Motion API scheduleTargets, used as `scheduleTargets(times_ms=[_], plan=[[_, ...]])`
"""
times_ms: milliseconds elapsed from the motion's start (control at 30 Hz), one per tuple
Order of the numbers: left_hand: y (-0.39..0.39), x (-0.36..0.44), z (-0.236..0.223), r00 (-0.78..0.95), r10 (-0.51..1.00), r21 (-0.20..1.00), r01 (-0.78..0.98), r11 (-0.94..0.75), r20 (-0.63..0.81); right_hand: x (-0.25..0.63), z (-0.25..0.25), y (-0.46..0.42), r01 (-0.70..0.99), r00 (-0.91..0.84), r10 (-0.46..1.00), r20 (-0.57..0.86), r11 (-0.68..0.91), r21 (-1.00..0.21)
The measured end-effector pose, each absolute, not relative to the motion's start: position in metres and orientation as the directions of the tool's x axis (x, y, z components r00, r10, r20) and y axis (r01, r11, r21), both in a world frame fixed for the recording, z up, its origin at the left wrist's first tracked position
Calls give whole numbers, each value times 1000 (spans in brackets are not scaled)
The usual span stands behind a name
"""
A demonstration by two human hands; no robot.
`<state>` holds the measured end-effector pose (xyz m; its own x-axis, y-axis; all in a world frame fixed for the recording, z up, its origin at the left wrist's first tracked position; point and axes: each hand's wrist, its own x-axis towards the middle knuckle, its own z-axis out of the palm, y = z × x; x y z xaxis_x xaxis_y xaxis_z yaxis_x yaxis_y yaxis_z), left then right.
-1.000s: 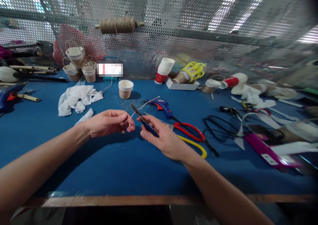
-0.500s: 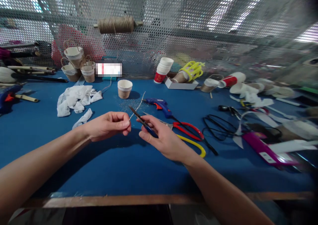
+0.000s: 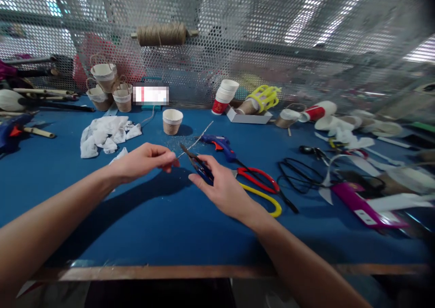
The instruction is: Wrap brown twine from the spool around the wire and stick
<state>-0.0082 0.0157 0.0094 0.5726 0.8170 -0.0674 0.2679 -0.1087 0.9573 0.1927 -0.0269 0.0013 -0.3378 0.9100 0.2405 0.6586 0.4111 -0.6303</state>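
A thin, whitish twisted cord is pinched between the thumb and fingers of my left hand. Its free end slants up and right over the blue table. My right hand grips dark-bladed scissors with blue handles, their tip pointing up and left toward my left hand. The blades cross the cord near the pinching fingertips; whether they touch it I cannot tell. Just beyond, a small cup wrapped in brown with a white rim stands upright, and small whitish bits are scattered on the table in front of it.
A blue glue gun and large scissors with red and yellow handles lie right of my hands. White cloth scraps lie left. Handled cups, stacked paper cups and a purple power strip surround the workspace.
The cord's free end swung left and upright, then tipped back to the right. My left hand has risen slightly, and the scissors' handles look more spread than before.
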Motion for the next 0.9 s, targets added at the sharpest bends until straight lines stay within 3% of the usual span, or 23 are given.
scheduleTargets(times_ms=[67, 133, 300, 433, 500, 533, 567, 633, 700, 767, 833, 900], plan=[[21, -13, 4, 679, 724, 985, 1, 171, -126, 194, 3, -26, 639, -347, 903, 255, 426, -640], [22, -13, -1, 754, 645, 937, -122, 329, -128, 195, 5, -26, 626, -363, 897, 252, 435, -647], [12, -4, -7, 819, 566, 873, -206, 442, -93, 195, 9, -28, 600, -405, 890, 210, 432, -674], [11, -2, -2, 768, 640, 962, -147, 228, -34, 195, 10, -30, 591, -411, 891, 192, 421, -688], [12, -3, 2, 687, 726, 997, 57, -42, -9, 194, 8, -29, 608, -381, 903, 197, 405, -683], [13, -3, 4, 636, 771, 955, 210, -210, 29, 194, 6, -29, 623, -362, 911, 199, 395, -675], [13, -3, 5, 583, 805, 846, 372, -381, 106, 194, 4, -29, 639, -344, 917, 200, 385, -666], [11, -1, 6, 535, 781, 510, 596, -620, 324, 193, -1, -28, 660, -321, 926, 200, 370, -654], [9, 2, 5, 546, 707, 236, 691, -683, 449, 193, -5, -27, 665, -311, 930, 196, 361, -654], [7, 5, 5, 546, 690, 150, 722, -675, 475, 193, -6, -27, 666, -300, 934, 196, 352, -658], [8, 4, 5, 505, 743, 271, 714, -646, 439, 193, -4, -27, 660, -296, 935, 194, 347, -666], [11, 0, 7, 487, 823, 579, 595, -557, 292, 194, 0, -26, 639, -320, 930, 182, 354, -684]])
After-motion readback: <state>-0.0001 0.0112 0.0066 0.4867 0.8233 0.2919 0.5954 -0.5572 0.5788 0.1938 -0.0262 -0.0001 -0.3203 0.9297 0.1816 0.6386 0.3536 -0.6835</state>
